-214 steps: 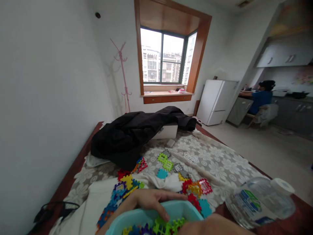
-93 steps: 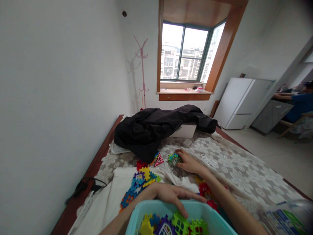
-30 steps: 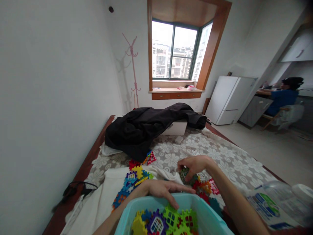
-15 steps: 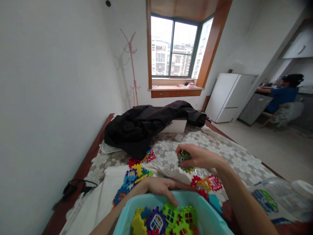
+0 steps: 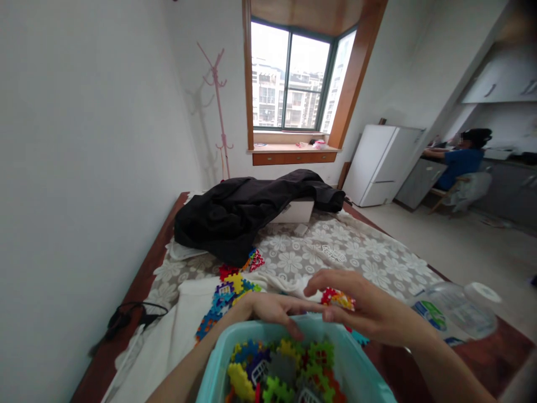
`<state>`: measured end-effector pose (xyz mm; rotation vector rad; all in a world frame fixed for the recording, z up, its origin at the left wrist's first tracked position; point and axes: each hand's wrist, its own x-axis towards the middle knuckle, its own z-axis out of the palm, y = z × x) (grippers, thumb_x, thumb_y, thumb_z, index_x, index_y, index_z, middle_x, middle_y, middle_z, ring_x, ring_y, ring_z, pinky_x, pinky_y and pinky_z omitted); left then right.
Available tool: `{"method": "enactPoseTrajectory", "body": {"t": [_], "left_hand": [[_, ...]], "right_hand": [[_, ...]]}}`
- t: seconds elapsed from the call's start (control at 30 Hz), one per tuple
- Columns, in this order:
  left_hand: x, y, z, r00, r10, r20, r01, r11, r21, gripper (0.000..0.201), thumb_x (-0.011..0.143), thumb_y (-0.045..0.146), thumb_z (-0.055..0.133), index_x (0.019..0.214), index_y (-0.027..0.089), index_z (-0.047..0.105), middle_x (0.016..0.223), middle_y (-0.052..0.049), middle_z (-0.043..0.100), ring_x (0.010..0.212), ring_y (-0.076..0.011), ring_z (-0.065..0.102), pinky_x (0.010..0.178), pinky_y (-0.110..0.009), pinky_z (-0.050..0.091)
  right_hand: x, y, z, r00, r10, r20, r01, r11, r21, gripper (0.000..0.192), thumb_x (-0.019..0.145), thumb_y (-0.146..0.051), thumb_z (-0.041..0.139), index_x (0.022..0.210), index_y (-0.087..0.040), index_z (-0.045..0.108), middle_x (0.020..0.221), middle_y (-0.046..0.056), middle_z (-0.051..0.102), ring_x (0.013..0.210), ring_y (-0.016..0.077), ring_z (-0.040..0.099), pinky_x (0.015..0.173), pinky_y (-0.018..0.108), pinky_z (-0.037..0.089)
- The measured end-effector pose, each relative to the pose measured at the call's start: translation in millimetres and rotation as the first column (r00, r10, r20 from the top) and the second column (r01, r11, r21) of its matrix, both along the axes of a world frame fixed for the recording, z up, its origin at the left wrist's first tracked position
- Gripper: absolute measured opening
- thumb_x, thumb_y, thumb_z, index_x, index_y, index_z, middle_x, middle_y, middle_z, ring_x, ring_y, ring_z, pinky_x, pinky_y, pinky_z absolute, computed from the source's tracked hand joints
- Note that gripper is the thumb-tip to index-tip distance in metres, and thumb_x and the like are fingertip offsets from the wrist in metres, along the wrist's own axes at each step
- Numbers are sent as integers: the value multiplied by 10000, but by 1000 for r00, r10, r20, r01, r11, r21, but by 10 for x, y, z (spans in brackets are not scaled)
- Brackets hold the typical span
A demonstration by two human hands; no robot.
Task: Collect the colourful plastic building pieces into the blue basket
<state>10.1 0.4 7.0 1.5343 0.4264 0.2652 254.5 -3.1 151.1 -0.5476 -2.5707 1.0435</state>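
A light-blue plastic tub (image 5: 356,358) sits close to me, holding yellow, green, purple, blue and grey interlocking building blocks (image 5: 277,369). My left hand (image 5: 272,310) grips its far rim, the thumb over the inside and the fingers along the outside. Just to the right, my right hand (image 5: 361,305) is open above the rim with nothing in it, thumb and fingers apart. Red and yellow blocks (image 5: 339,298) lie behind that hand and are partly hidden. More joined blocks, blue and yellow (image 5: 222,299), spread over the bed left of the tub.
A black cloth (image 5: 235,215) lies over a white box (image 5: 293,211) on the flowered bedspread (image 5: 289,260). At right stands a clear plastic bottle (image 5: 457,310). Black cables (image 5: 126,322) lie by the left edge. A person in blue (image 5: 461,162) sits far right beyond a fridge (image 5: 377,162).
My right hand has let go of the greyish block it held over the bed and come down to the tub's rim. Grey pieces now show among the blocks inside. The left hand stays at the rim.
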Motion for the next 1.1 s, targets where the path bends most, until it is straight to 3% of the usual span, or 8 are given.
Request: {"method": "enactPoseTrajectory", "body": {"t": [0.13, 0.2, 0.3, 0.4, 0.53, 0.7, 0.9, 1.1], "left_hand": [[139, -164, 338, 988, -154, 11, 154, 987, -50, 1013, 744, 336, 815, 1636, 233, 347, 1503, -89, 564, 1407, -374, 553, 1063, -449, 514], [246, -266, 481, 971, -236, -26, 234, 971, -41, 1113, 719, 303, 824, 1671, 206, 255, 1520, -122, 544, 1396, -384, 562, 1072, -468, 517], [440, -442, 601, 968, -250, -25, 251, 964, 83, 1089, 720, 270, 794, 1665, 132, 272, 1610, -165, 442, 1493, -394, 452, 1202, -480, 399], [680, -600, 527, 982, -188, -25, 190, 973, 132, 1069, 708, 270, 771, 1658, 135, 299, 1607, -162, 438, 1530, -398, 391, 1249, -509, 319], [1025, -701, 129, 960, -211, 182, 235, 965, -119, 1192, 594, 346, 818, 1654, 158, 307, 1563, -151, 469, 1529, -435, 381, 1231, -545, 334], [1271, -729, -362, 931, -160, 328, 272, 903, -332, 1119, 470, 372, 864, 1521, 210, 515, 1456, -121, 546, 1516, -455, 395, 1249, -533, 271], [1294, -807, -529, 941, -81, 329, 237, 852, -467, 1005, 452, 373, 881, 1413, 238, 619, 1330, -71, 613, 1435, -379, 490, 1222, -467, 314], [1316, -816, -583, 967, -126, 220, 214, 873, -439, 758, 485, 385, 897, 1202, 206, 729, 1081, -23, 630, 1041, -265, 628, 1075, -459, 460]], "right_hand": [[456, -81, -699, 919, -390, -50, 393, 917, 67, 296, 1082, -449, 492, 1298, -309, 638, 1255, 94, 705, 1146, 273, 665, 988, 430, 542], [597, -157, -1140, 856, -511, -75, 516, 841, 163, 427, 1060, -464, 528, 1459, -315, 531, 1476, 113, 586, 1366, 318, 553, 1136, 520, 466], [661, -222, -1703, 812, -580, -65, 568, 761, 313, 762, 989, -496, 630, 1646, -316, 290, 1643, 135, 419, 1525, 377, 384, 1235, 614, 350], [606, -175, -2004, 805, -592, -46, 553, 720, 419, 968, 935, -524, 691, 1697, -311, 134, 1696, 135, 351, 1558, 401, 328, 1248, 635, 326], [496, -57, -2083, 846, -533, -15, 478, 747, 461, 948, 908, -535, 728, 1677, -306, 223, 1651, 134, 440, 1503, 397, 417, 1224, 634, 366], [431, -88, -2056, 848, -520, -107, 509, 738, 443, 616, 936, -428, 720, 1486, -262, 497, 1464, 142, 600, 1375, 358, 549, 1147, 572, 481], [420, -156, -2057, 842, -478, -251, 537, 696, 478, 342, 940, -335, 728, 1242, -251, 591, 1196, 117, 689, 1138, 318, 660, 980, 516, 584], [401, -123, -2018, 832, -501, -236, 545, 660, 518, 338, 929, -350, 748, 1223, -238, 623, 1151, 119, 717, 1065, 311, 691, 889, 462, 605]]}}
